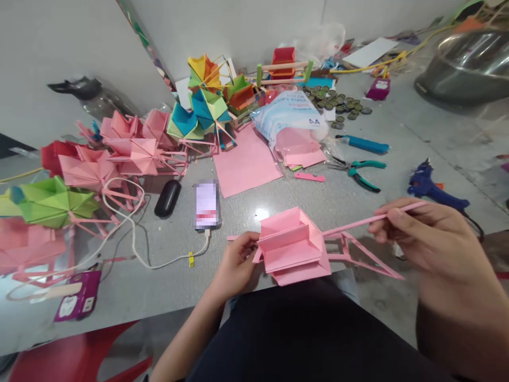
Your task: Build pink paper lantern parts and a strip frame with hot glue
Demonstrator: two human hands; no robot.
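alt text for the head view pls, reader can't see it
Seen from above, a person's left hand grips a folded pink paper model at the edge of a grey table, while the right hand pinches a thin pink paper stick running through it. Behind lie a phone, loose pink sheets, pliers and finished paper models.

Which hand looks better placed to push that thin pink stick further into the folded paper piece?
Probably the right hand: its fingers already pinch the pink paper stick near its outer end. The left hand grips the pink folded paper piece, steadying it.
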